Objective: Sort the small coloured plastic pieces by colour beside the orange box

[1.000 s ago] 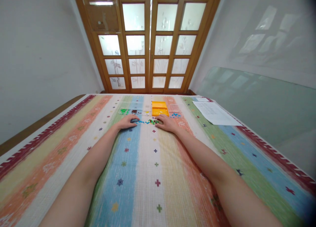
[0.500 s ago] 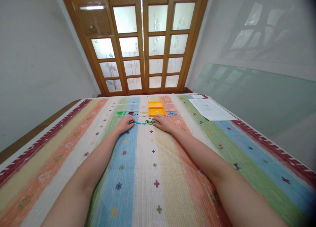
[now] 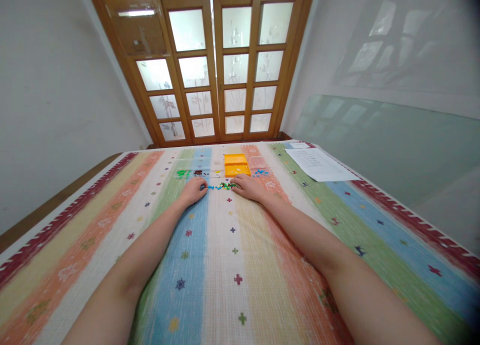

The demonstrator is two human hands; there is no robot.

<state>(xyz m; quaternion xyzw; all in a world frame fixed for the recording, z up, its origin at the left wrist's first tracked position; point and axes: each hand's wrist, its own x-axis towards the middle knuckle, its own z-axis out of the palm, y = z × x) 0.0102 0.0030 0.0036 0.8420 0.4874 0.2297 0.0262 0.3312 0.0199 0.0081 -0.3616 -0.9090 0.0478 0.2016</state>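
One mixed bead row [image 3: 225, 186] is laid on the striped tablecloth [image 3: 221, 265], between both hands; long axis left-right, loose blue beads at its left end, green/yellow/dark clump at its right. Individual beads too small to count. At the left end, the left hand [image 3: 192, 190] is placed, fingers curled inward; whether a bead is pinched cannot be told. At the right end, the right hand [image 3: 245, 186] is rested by the clump, thumb and fingers parted.

Sorted groups behind: four, i.e. green beads [image 3: 183, 173], brown beads [image 3: 198, 173], yellow beads [image 3: 218, 172], blue beads [image 3: 260, 172]. One orange box [image 3: 237, 160] is set between yellow and blue, lid opened to the far side, hinge line left-right. Paper sheets: two, one large sheet [image 3: 318, 165], one small sheet [image 3: 300, 145], both far right.
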